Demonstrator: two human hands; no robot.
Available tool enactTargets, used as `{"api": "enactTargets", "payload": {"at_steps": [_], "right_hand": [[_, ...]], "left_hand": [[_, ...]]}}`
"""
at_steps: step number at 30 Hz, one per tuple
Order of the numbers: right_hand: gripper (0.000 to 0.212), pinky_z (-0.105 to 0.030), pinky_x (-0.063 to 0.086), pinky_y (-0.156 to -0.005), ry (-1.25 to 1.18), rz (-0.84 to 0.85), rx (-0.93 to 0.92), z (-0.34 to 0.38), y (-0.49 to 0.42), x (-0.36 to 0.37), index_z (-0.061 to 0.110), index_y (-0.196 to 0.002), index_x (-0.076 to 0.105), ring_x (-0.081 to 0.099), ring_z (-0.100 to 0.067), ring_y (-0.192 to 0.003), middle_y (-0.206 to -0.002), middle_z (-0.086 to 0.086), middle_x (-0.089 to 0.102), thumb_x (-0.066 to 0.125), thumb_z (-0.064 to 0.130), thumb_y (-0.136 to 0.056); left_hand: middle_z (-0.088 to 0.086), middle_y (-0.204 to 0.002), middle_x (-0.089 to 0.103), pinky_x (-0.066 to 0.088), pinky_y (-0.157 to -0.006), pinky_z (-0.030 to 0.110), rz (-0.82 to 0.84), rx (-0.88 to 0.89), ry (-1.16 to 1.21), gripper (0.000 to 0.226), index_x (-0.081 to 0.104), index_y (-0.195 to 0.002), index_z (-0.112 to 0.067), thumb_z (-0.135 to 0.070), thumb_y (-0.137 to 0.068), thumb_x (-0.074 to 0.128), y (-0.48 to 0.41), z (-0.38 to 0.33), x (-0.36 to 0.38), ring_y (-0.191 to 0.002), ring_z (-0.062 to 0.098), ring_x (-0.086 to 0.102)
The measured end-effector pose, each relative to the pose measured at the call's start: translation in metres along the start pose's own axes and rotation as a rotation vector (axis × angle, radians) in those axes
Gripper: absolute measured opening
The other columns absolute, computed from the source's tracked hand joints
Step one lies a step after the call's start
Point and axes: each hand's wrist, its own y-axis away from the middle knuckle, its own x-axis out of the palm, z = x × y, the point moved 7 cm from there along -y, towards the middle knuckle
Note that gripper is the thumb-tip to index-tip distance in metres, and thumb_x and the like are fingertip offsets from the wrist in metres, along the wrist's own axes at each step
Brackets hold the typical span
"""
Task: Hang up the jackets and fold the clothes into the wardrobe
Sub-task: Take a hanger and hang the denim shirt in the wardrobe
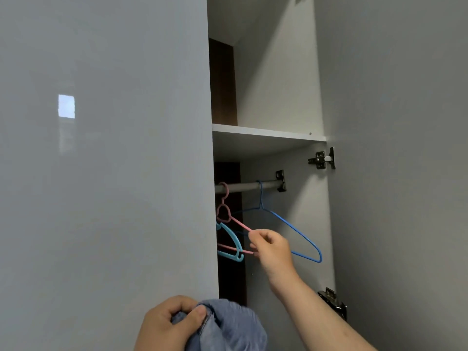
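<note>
Head view, near to far.

- 6 o'clock, bottom edge: left hand (172, 323) closed round a bunched blue garment (233, 328), thumb pressed on top of the fabric, fingers curled under it. The garment is outside the wardrobe (283, 92), held low in front of the gap between the doors.
- Just past centre toward 5 o'clock: right hand (272, 247) reaches up into the hanging space, forearm running in from the 4 o'clock corner. Thumb and forefinger pinch the end of a pink hanger (239, 223); the lower fingers touch its bottom bar.
- Pink hanger tilted, hook over the rail (245, 186), body pulled toward 3 o'clock.
- Light blue plastic hanger (228, 255) at 9 o'clock of the hand, overlapping the pink one, partly hidden by the closed door's edge. Cannot tell where its hook sits.
- Blue wire hanger (291, 227) hooked on the rail further toward 3 o'clock, its long arm passing behind the right hand.
- Rail horizontal, fixed to the side wall by a dark bracket (281, 180).
- Above, toward 12 o'clock: white shelf (266, 134), with a dark back panel behind it.
- Two metal hinges on the side wall: upper hinge (323, 159) at 2 o'clock, lower hinge (333, 301) at 4 o'clock.
- Closed grey door (101, 173) fills the 9 o'clock half, with a bright square reflection (66, 106). Open door (405, 173) fills the 3 o'clock side.
</note>
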Motion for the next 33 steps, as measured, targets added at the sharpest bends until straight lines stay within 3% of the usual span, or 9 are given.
{"api": "enactTargets", "payload": {"at_steps": [4, 6, 9, 11, 13, 16, 24, 30, 33], "right_hand": [[0.031, -0.032, 0.055, -0.084, 0.367, 0.057, -0.108, -0.01, -0.027, 0.023, 0.014, -0.108, 0.074, 0.067, -0.014, -0.095, -0.1, 0.001, 0.073, 0.071, 0.036, -0.086], [0.036, -0.036, 0.054, -0.087, 0.45, 0.077, -0.112, -0.015, -0.033, 0.03, 0.015, -0.1, 0.077, 0.067, -0.016, -0.091, -0.094, 0.0, 0.074, 0.068, 0.047, -0.085], [0.053, -0.045, 0.054, -0.075, 0.311, 0.11, -0.083, -0.024, -0.037, 0.036, 0.0, -0.077, 0.067, 0.064, -0.035, -0.076, -0.069, -0.013, 0.064, 0.061, 0.051, -0.09], [0.064, -0.056, 0.054, -0.087, 0.156, 0.157, 0.044, -0.034, -0.039, 0.044, -0.011, -0.102, 0.064, 0.062, -0.045, -0.1, -0.098, -0.027, 0.068, 0.06, 0.052, -0.091], [0.064, -0.055, 0.054, -0.091, 0.095, 0.253, 0.187, -0.047, -0.037, 0.056, -0.002, -0.114, 0.065, 0.061, -0.043, -0.108, -0.122, -0.027, 0.062, 0.06, 0.057, -0.089], [0.06, -0.041, 0.059, -0.078, 0.059, 0.415, 0.349, -0.057, -0.023, 0.072, 0.024, -0.124, 0.06, 0.056, -0.025, -0.111, -0.127, -0.011, 0.056, 0.056, 0.068, -0.084], [0.077, -0.049, 0.057, -0.089, -0.193, 0.532, 0.564, -0.062, -0.003, 0.095, 0.021, -0.144, 0.041, 0.065, -0.04, -0.107, -0.139, -0.021, 0.046, 0.067, 0.057, -0.082], [0.06, -0.042, 0.059, -0.077, -0.342, 0.546, 0.675, -0.05, 0.009, 0.105, 0.012, -0.124, 0.055, 0.07, -0.034, -0.094, -0.132, -0.021, 0.058, 0.068, 0.054, -0.083], [0.043, -0.037, 0.057, -0.075, -0.317, 0.606, 0.676, -0.047, 0.014, 0.111, 0.018, -0.096, 0.06, 0.071, -0.024, -0.076, -0.089, -0.008, 0.074, 0.068, 0.058, -0.081]], "left_hand": [[0.012, -0.06, 0.067, 0.042, -0.052, 0.008, -0.036, 0.027, -0.011, 0.024, 0.071, -0.054, -0.009, 0.004, -0.073, 0.078, -0.003, -0.001, 0.003, -0.049, 0.003, 0.055], [0.011, -0.059, 0.068, 0.043, -0.052, 0.007, -0.048, 0.035, -0.008, 0.025, 0.072, -0.054, -0.012, 0.004, -0.073, 0.078, -0.004, -0.001, 0.005, -0.049, 0.002, 0.056], [0.01, -0.057, 0.067, 0.042, -0.051, 0.006, -0.065, 0.022, 0.0, 0.025, 0.072, -0.054, -0.012, 0.003, -0.073, 0.078, -0.004, 0.0, 0.008, -0.047, 0.0, 0.056], [0.009, -0.056, 0.066, 0.043, -0.051, 0.007, -0.078, 0.009, 0.013, 0.024, 0.072, -0.055, -0.012, 0.003, -0.074, 0.078, -0.004, 0.002, 0.008, -0.047, 0.002, 0.056], [0.009, -0.056, 0.066, 0.043, -0.05, 0.008, -0.09, 0.0, 0.021, 0.023, 0.072, -0.055, -0.01, 0.003, -0.074, 0.078, -0.004, 0.002, 0.009, -0.047, 0.003, 0.056], [0.008, -0.054, 0.064, 0.043, -0.05, 0.009, -0.108, -0.023, 0.042, 0.023, 0.071, -0.055, -0.008, 0.004, -0.074, 0.077, -0.004, 0.004, 0.008, -0.046, 0.005, 0.055], [0.009, -0.055, 0.064, 0.047, -0.056, 0.021, -0.12, -0.061, 0.042, 0.023, 0.071, -0.056, -0.009, 0.002, -0.075, 0.077, -0.004, 0.006, 0.009, -0.048, 0.007, 0.054], [0.008, -0.052, 0.062, 0.043, -0.048, 0.011, -0.115, -0.071, 0.058, 0.024, 0.07, -0.055, -0.007, 0.003, -0.075, 0.077, -0.002, 0.005, 0.009, -0.046, 0.007, 0.053], [0.007, -0.052, 0.061, 0.044, -0.05, 0.012, -0.115, -0.064, 0.044, 0.025, 0.069, -0.053, -0.006, 0.003, -0.075, 0.077, -0.001, 0.003, 0.008, -0.046, 0.006, 0.054]]}}
